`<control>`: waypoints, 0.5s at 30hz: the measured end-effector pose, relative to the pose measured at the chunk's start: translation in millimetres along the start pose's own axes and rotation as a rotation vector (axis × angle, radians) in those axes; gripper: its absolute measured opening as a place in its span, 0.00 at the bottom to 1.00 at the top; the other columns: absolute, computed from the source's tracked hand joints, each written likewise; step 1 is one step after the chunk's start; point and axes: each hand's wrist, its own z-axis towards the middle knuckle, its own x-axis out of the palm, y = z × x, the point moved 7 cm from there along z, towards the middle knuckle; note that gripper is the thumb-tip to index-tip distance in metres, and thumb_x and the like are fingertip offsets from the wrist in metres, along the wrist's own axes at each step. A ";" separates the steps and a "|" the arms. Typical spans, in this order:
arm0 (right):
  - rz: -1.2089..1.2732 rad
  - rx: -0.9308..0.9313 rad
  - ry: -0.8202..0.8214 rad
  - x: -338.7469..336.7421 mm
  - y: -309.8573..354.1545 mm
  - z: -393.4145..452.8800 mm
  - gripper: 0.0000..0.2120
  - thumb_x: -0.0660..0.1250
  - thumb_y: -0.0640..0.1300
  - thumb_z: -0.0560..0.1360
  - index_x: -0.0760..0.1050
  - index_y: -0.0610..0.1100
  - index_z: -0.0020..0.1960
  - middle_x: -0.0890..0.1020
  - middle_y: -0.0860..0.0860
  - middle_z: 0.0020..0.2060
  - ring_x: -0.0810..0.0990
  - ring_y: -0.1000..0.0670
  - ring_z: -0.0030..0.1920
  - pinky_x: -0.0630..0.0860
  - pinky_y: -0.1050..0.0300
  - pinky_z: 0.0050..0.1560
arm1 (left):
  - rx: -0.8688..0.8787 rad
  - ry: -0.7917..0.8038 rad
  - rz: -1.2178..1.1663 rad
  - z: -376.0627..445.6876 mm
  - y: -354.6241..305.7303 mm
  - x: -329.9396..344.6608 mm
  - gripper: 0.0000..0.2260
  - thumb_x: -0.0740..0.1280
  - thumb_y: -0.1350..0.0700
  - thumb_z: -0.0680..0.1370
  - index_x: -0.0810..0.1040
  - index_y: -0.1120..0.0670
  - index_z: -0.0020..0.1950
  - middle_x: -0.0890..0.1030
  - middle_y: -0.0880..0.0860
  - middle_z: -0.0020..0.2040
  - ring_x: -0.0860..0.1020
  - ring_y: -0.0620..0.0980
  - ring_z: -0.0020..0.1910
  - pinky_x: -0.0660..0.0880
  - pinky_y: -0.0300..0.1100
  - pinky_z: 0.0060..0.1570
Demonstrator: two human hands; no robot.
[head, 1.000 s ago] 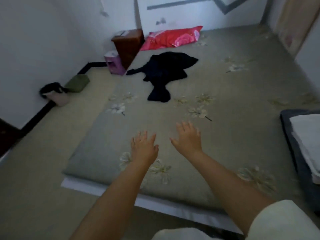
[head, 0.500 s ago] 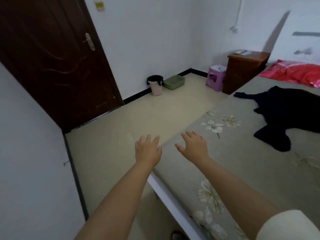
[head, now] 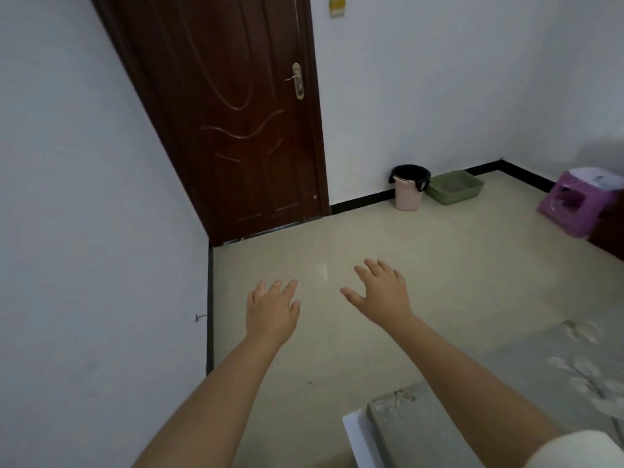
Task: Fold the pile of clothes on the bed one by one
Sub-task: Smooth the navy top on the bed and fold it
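Note:
My left hand (head: 271, 312) and my right hand (head: 381, 293) are stretched out in front of me, palms down, fingers straight and spread, holding nothing. Both hover above the beige floor (head: 337, 265). Only a corner of the bed (head: 540, 373), with its grey flowered cover, shows at the lower right. No clothes are in view.
A dark brown door (head: 236, 113) stands shut ahead on the left. Against the far wall are a pink bin with a black liner (head: 409, 187) and a green tray (head: 454, 187). A purple stool (head: 574, 204) sits at the right edge. A white wall runs along my left.
The view has swung left, away from the bed. The dark clothes and the red pillow have left the frame. Both hands stay open and outstretched.

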 end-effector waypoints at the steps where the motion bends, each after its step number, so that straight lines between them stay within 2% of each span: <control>1: -0.005 -0.008 0.011 4.0 7.7 20.7 0.28 0.54 0.60 0.77 0.59 0.48 0.73 0.57 0.49 0.74 0.52 0.48 0.74 0.50 0.49 0.71 | -0.003 -0.010 0.007 17.5 12.9 -1.7 0.22 0.49 0.48 0.81 0.52 0.46 0.75 0.59 0.51 0.75 0.54 0.57 0.73 0.52 0.49 0.72; 5: -0.012 -0.011 -0.016 12.4 39.6 106.6 0.28 0.54 0.61 0.77 0.59 0.48 0.73 0.56 0.49 0.74 0.52 0.48 0.74 0.50 0.48 0.72 | 0.001 -0.079 0.023 97.4 59.0 -20.8 0.22 0.50 0.48 0.81 0.53 0.47 0.75 0.61 0.51 0.74 0.54 0.57 0.73 0.54 0.50 0.70; 10: -0.025 0.064 -0.025 20.9 59.5 207.6 0.28 0.54 0.61 0.77 0.60 0.48 0.73 0.55 0.49 0.75 0.51 0.47 0.74 0.51 0.48 0.72 | 0.026 -0.081 0.016 209.6 96.7 -37.6 0.22 0.50 0.47 0.81 0.54 0.47 0.75 0.59 0.51 0.75 0.52 0.57 0.74 0.53 0.51 0.71; 15: -0.055 0.203 -0.017 22.7 28.2 281.8 0.28 0.53 0.61 0.77 0.58 0.49 0.73 0.55 0.50 0.75 0.51 0.48 0.74 0.51 0.48 0.71 | 0.112 -0.054 -0.001 308.4 77.5 -42.8 0.22 0.51 0.47 0.81 0.53 0.47 0.75 0.57 0.51 0.75 0.49 0.56 0.75 0.51 0.51 0.72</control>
